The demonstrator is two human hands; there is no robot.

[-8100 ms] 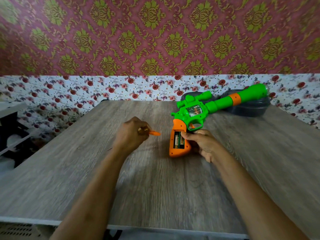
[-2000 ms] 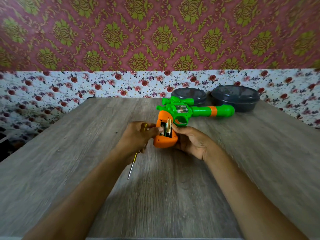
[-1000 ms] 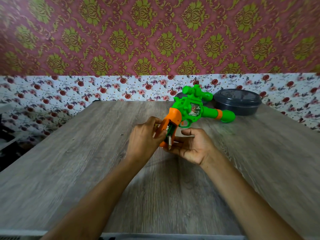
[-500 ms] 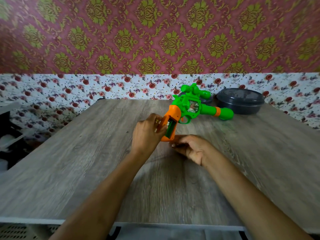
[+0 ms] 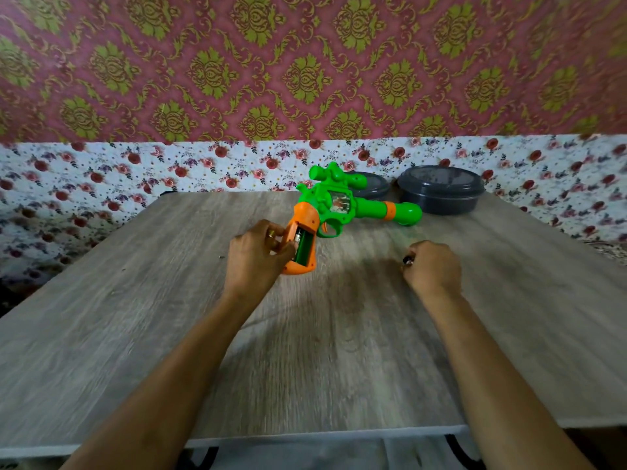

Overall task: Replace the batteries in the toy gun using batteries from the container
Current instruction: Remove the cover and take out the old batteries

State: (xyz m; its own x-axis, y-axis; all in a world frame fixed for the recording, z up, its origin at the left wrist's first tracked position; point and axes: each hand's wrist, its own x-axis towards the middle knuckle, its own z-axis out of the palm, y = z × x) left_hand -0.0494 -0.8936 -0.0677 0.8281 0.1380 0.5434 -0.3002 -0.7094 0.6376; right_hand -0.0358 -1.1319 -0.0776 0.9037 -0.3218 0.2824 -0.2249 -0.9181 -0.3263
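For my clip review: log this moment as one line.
left hand grips toy gun | compartment open, battery inside | right hand holds small dark item, likely battery

The toy gun [image 5: 342, 205] is bright green, with an orange grip and an orange ring on the barrel. The table [image 5: 305, 351] is grey wood grain; the containers [image 5: 441, 195] are dark grey. The wall [image 5: 305, 62] — dark pink with olive-green ornaments above, white with red flowers below.

Single head view, wide-angle. Looks forward and down over table [image 5: 135, 334] to wall [image 5: 305, 79]. Left hand [image 5: 254, 259], right hand [image 5: 432, 269] near, mid-frame.
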